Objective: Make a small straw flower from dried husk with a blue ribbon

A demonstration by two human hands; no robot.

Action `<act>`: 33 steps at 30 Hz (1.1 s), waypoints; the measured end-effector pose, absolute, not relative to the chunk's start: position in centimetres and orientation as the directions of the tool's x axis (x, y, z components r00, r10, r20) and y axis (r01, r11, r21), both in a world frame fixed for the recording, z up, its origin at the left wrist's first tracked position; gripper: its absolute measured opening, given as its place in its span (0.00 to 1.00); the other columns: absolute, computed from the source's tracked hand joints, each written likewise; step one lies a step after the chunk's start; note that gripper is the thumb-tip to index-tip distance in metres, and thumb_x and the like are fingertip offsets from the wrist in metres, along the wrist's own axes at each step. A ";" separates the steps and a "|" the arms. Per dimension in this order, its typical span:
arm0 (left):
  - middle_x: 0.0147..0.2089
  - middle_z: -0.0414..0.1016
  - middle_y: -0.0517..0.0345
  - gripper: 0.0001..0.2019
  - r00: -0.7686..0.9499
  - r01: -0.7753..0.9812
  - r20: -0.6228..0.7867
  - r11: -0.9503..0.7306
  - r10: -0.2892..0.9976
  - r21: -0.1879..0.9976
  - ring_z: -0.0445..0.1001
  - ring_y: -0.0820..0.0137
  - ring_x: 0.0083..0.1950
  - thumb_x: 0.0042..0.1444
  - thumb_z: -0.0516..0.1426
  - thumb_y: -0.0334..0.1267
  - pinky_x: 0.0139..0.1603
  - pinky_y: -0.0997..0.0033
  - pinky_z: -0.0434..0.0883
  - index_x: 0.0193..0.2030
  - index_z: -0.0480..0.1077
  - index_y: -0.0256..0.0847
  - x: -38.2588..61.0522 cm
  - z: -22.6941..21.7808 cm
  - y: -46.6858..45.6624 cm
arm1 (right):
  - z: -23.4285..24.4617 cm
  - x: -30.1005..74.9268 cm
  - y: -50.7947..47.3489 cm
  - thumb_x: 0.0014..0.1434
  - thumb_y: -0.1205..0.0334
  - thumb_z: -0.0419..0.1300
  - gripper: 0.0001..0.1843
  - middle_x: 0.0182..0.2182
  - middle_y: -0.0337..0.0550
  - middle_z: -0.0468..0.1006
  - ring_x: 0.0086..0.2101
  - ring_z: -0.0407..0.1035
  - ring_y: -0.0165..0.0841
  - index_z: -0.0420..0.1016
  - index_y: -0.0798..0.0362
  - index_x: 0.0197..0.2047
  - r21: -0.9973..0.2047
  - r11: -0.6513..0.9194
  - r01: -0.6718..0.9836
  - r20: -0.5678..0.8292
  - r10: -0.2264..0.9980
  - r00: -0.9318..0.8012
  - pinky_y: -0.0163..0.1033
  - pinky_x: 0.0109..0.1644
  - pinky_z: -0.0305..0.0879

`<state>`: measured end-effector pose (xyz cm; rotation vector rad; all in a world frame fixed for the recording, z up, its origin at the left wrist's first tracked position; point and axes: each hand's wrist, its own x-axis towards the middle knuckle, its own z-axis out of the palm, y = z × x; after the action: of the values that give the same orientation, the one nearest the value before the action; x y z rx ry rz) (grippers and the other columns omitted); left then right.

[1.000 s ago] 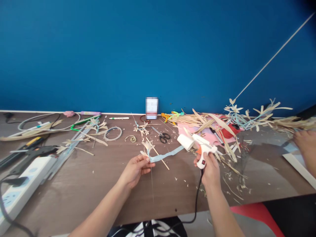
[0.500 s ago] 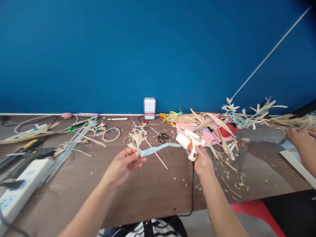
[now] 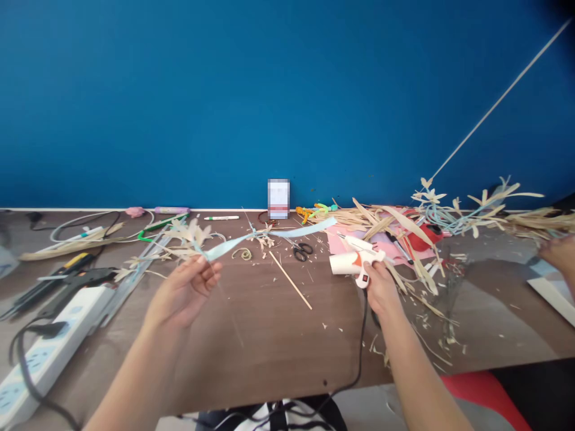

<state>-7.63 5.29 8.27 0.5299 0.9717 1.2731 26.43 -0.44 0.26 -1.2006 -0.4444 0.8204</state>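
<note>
Between the closed fingers of my left hand [image 3: 186, 290] is the stem of a pale, straw-like flower [image 3: 193, 232]. From that stem a light blue ribbon [image 3: 291, 232] stretches to the right, its far end free in the air. My right hand [image 3: 381, 290] is wrapped round a white glue gun [image 3: 363, 257], which sits above the table with its nozzle pointing up and left. A black cord hangs down from the glue gun's handle. Beneath the ribbon lie a pair of scissors [image 3: 302, 251] and a thin wooden stick [image 3: 291, 281].
At left are a white power strip [image 3: 58, 347] and a black glue gun [image 3: 81, 287]. Dried strips lie over pink sheets [image 3: 336, 242], beside a bunch of flowers with blue stems [image 3: 449, 212]. Another person's hand [image 3: 559, 254] shows at the right edge.
My left hand has moved left with the flower. The ribbon's right end has come away from my right hand and swung up. My right hand and the glue gun are slightly further right.
</note>
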 end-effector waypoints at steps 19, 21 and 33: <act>0.31 0.73 0.59 0.04 0.403 -0.756 -0.125 0.407 0.906 0.513 0.71 0.68 0.43 0.48 0.56 0.32 0.45 0.65 0.62 0.27 0.64 0.39 10.6 4.9 8.8 | 0.1 26.4 2.1 0.35 0.64 0.63 0.10 0.21 0.34 0.71 0.21 0.62 0.26 0.71 0.55 0.25 -0.949 0.082 -0.306 -0.147 0.741 0.655 0.31 0.22 0.56; 0.29 0.73 0.59 0.05 0.421 -0.704 -0.097 0.392 0.902 0.592 0.72 0.69 0.40 0.46 0.59 0.32 0.42 0.69 0.62 0.26 0.64 0.38 11.4 4.6 9.2 | 0.3 25.4 1.7 0.35 0.64 0.63 0.08 0.20 0.32 0.70 0.21 0.61 0.25 0.69 0.54 0.24 -0.942 0.108 -0.317 -0.145 0.720 0.678 0.30 0.22 0.55; 0.27 0.73 0.58 0.09 0.521 -0.643 -0.127 0.486 0.844 0.592 0.73 0.67 0.36 0.40 0.62 0.32 0.38 0.68 0.65 0.24 0.64 0.36 12.0 1.5 8.3 | -1.3 21.8 1.1 0.36 0.60 0.63 0.12 0.19 0.34 0.71 0.20 0.65 0.29 0.69 0.53 0.27 -0.893 0.140 -0.427 -0.221 0.691 0.688 0.33 0.21 0.58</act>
<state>12.02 8.30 1.54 0.5175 0.4354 0.9398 21.78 1.12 -1.30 -1.1774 -0.2688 0.8220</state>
